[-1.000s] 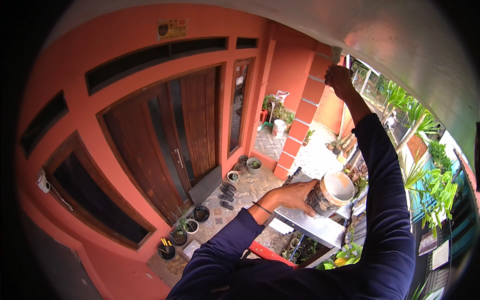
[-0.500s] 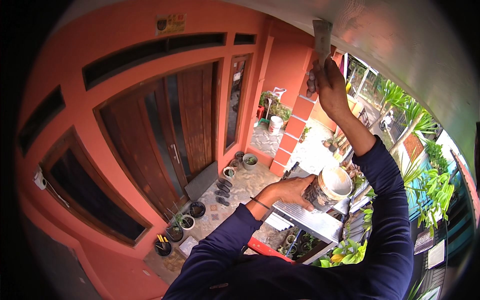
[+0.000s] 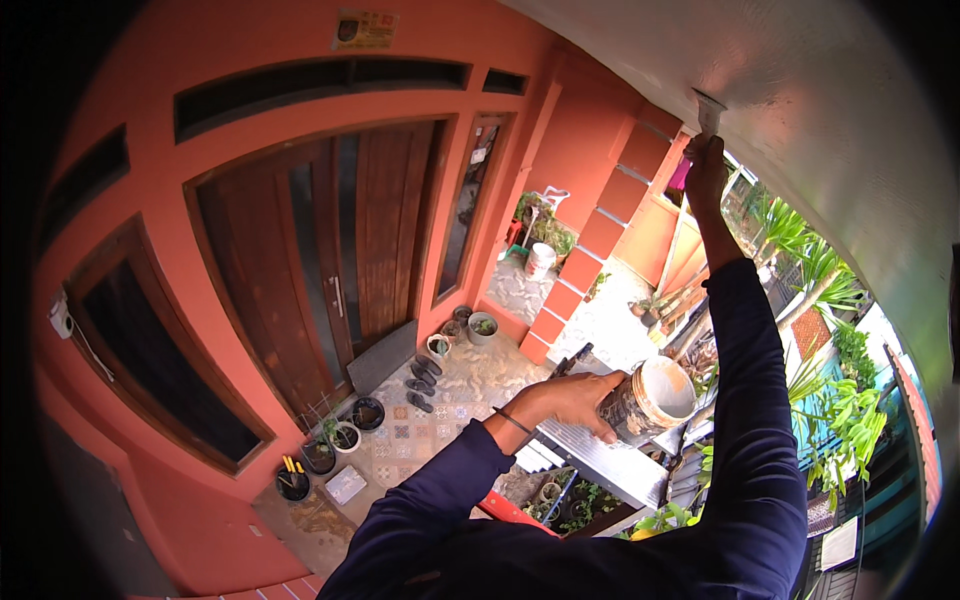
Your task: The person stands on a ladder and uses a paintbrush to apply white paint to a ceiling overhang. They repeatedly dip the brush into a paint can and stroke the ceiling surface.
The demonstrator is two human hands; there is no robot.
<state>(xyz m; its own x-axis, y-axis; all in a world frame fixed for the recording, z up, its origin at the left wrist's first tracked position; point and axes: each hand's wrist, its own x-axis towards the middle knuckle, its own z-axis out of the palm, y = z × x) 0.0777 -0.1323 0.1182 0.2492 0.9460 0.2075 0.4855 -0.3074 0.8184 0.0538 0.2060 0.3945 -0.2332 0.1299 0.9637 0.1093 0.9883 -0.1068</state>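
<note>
My left hand (image 3: 568, 402) is closed round the side of a small, smeared tub (image 3: 632, 405), which is tilted with its pale-crusted mouth facing right. Overhead, my right hand (image 3: 706, 170) grips a putty knife (image 3: 709, 112) by its handle. The wide end of the blade meets the white ceiling (image 3: 820, 150), where wet-looking streaks show around it. My arm reaches up almost straight, and the handle is mostly hidden in my fingers. What lies deep in the tub cannot be made out.
Below are a metal-topped surface (image 3: 625, 470) and a tiled porch floor (image 3: 400, 455). Potted plants (image 3: 482, 328) and dark sandals (image 3: 424, 370) stand by the brown wooden doors (image 3: 310, 260). An orange wall runs along the left; green plants (image 3: 850, 420) grow on the right.
The putty knife and my right hand have moved forward along the ceiling, with the arm stretching out. The blade now lies flatter. My left hand still holds the tub, and the view has shifted.
</note>
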